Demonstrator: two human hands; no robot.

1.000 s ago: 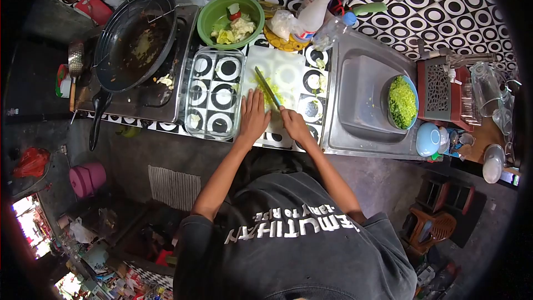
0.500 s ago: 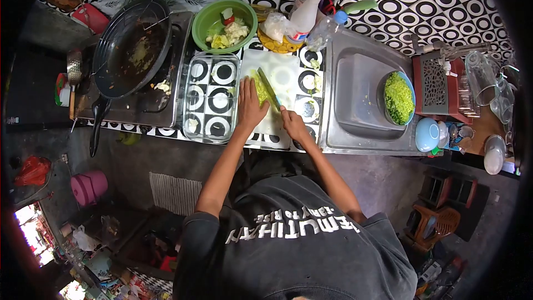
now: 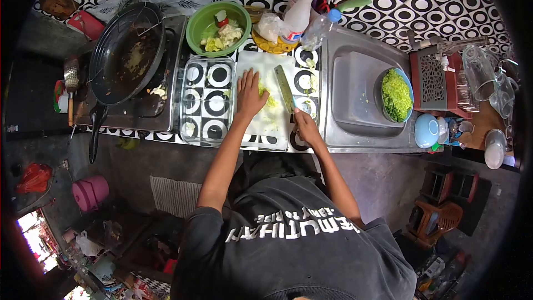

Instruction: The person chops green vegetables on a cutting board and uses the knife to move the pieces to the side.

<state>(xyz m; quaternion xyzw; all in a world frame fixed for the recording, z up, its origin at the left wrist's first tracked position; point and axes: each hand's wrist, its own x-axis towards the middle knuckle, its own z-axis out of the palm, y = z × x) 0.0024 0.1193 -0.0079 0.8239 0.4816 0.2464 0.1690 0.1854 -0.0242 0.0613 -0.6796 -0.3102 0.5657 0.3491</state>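
Observation:
My right hand (image 3: 306, 125) is closed round the handle of a knife (image 3: 283, 84), whose broad blade points away from me above the right part of a white cutting board (image 3: 266, 128). My left hand (image 3: 251, 95) lies flat on the board's left side, fingers stretched out and somewhat apart. Chopped light-green vegetable (image 3: 270, 101) lies on the board beside my left thumb, apart from the blade. Part of it may be hidden beneath my palm. To the left, a clear glass dish (image 3: 206, 136) stands against the board.
A green basin (image 3: 194, 41) with vegetable pieces sits behind the dish. Bottles (image 3: 300, 19) stand behind the board. At left a large black pan (image 3: 133, 61) rests on the stove. In the sink (image 3: 355, 133) at right is a bowl of chopped greens (image 3: 396, 97).
The knife has moved right, away from the greens and my left hand, and its blade now shows more broadside. My left hand's fingers have spread a little. The whole view has shifted slightly.

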